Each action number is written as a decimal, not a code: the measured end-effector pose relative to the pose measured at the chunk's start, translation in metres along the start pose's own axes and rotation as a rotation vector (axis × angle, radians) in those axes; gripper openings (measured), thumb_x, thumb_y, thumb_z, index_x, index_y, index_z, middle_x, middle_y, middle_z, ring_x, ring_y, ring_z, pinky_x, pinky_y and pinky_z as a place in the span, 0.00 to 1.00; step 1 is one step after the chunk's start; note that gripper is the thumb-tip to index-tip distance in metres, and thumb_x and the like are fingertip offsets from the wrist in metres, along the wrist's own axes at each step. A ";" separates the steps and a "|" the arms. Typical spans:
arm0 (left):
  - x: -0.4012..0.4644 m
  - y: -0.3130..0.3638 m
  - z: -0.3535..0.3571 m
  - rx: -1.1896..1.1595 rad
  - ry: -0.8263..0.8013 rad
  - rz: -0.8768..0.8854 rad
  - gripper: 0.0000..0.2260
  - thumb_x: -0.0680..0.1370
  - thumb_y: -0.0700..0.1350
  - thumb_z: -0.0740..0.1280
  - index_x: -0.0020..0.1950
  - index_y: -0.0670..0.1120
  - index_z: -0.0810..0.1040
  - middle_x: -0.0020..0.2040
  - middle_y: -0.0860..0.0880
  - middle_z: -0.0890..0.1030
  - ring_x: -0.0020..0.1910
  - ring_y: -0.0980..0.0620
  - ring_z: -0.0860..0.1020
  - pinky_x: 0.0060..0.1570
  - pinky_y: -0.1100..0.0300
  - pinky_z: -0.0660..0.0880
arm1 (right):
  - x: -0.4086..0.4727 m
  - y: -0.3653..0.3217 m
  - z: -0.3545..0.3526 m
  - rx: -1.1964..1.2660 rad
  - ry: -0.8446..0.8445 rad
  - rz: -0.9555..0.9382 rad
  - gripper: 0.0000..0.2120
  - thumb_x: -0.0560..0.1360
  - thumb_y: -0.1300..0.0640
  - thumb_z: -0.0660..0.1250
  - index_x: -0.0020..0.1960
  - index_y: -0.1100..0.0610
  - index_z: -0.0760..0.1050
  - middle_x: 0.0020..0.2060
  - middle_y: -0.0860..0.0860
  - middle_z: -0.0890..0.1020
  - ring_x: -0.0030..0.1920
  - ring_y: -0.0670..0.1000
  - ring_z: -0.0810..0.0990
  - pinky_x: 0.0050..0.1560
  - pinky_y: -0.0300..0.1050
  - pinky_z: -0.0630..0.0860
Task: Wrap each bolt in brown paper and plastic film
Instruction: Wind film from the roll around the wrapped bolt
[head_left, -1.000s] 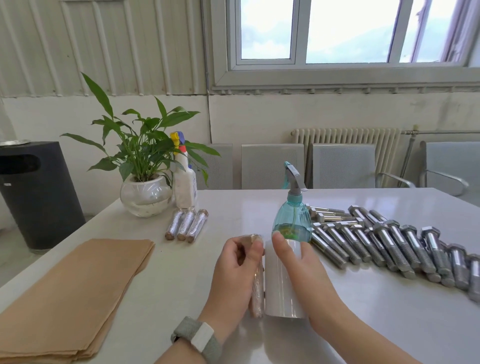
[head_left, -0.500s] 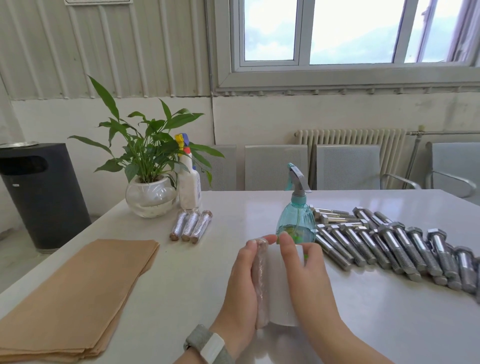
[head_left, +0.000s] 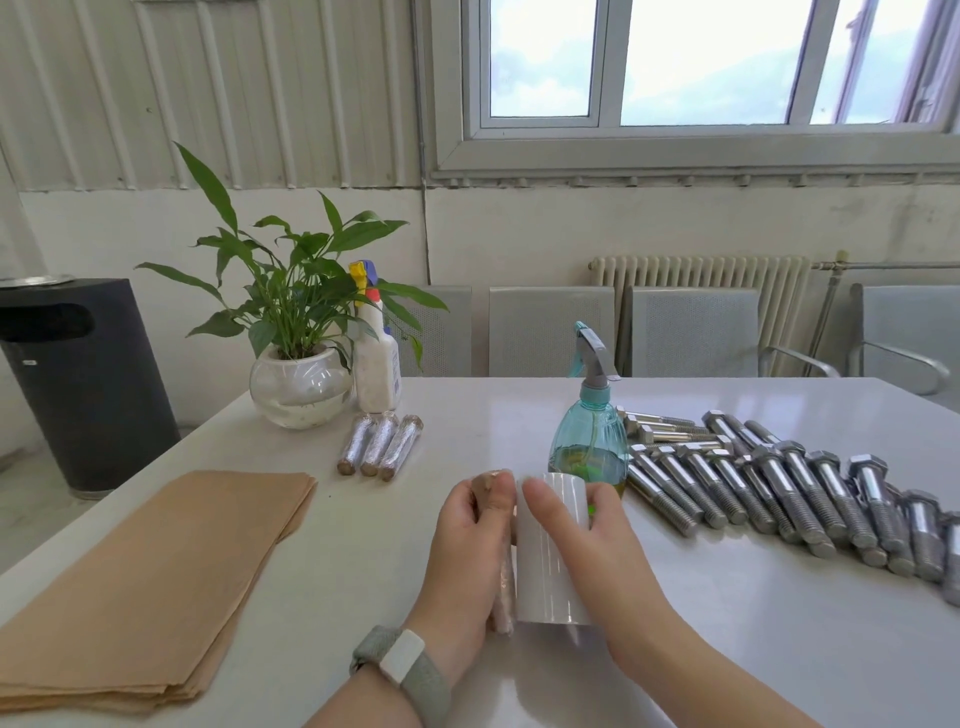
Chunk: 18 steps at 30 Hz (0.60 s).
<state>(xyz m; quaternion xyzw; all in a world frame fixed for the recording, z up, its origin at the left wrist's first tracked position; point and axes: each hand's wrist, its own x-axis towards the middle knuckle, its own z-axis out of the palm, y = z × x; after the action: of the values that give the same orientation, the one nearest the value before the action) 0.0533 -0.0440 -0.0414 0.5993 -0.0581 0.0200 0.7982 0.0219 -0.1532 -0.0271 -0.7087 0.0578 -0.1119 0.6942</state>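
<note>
**Rolling film onto the paper-wrapped bolt**

Daylight from a wide window falls on a pale desk (head_left: 363, 545) in a plain room with grey chairs and a radiator behind. Only the head view is given. Taking the teal spray bottle (head_left: 589, 441) as the landmark: just in front of it, nearest the camera, the left hand (head_left: 467, 551) grips a paper-wrapped bolt (head_left: 503, 571), thumb over its upper end, and the right hand (head_left: 587, 545) clasps a white roll of plastic film (head_left: 550, 561), fingers curled round it. Bolt and roll lie side by side, touching along their length. Right of the bottle lies a long row of bare bolts (head_left: 779, 488); to its left, near the potted plant (head_left: 296, 312), three finished wrapped bolts (head_left: 379, 447) lie together; farther left and nearer the camera sits the stack of brown paper (head_left: 145, 582).

The step in hand looks like winding film round the bolt. To do it well, I would keep the film taut, keep the bolt parallel to the roll, and pin the paper seam under the thumb so it does not spring loose. Whether the film's free edge has caught on the paper cannot be told.
</note>
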 end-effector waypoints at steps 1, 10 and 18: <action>0.000 0.001 0.000 -0.013 0.007 -0.006 0.23 0.70 0.59 0.70 0.55 0.42 0.76 0.48 0.39 0.83 0.46 0.46 0.82 0.48 0.47 0.81 | -0.001 0.000 0.001 0.001 0.009 -0.008 0.33 0.58 0.29 0.69 0.54 0.49 0.71 0.45 0.44 0.82 0.40 0.38 0.81 0.37 0.34 0.74; -0.011 0.007 0.000 -0.266 -0.157 -0.147 0.21 0.76 0.64 0.61 0.56 0.51 0.82 0.54 0.44 0.84 0.54 0.44 0.83 0.46 0.51 0.81 | -0.001 0.009 0.005 -0.066 0.079 -0.040 0.33 0.66 0.22 0.53 0.47 0.48 0.77 0.39 0.43 0.82 0.40 0.42 0.81 0.43 0.45 0.74; -0.005 0.003 0.002 -0.167 -0.175 -0.045 0.19 0.76 0.58 0.62 0.55 0.47 0.83 0.53 0.44 0.85 0.52 0.48 0.84 0.43 0.60 0.80 | 0.002 0.005 -0.006 0.203 -0.107 0.149 0.28 0.66 0.29 0.67 0.53 0.50 0.82 0.49 0.52 0.86 0.51 0.55 0.85 0.60 0.61 0.77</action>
<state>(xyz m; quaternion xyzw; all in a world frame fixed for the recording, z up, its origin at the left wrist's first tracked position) 0.0476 -0.0445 -0.0388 0.5313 -0.1157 -0.0552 0.8374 0.0228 -0.1599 -0.0319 -0.6334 0.0613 -0.0274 0.7709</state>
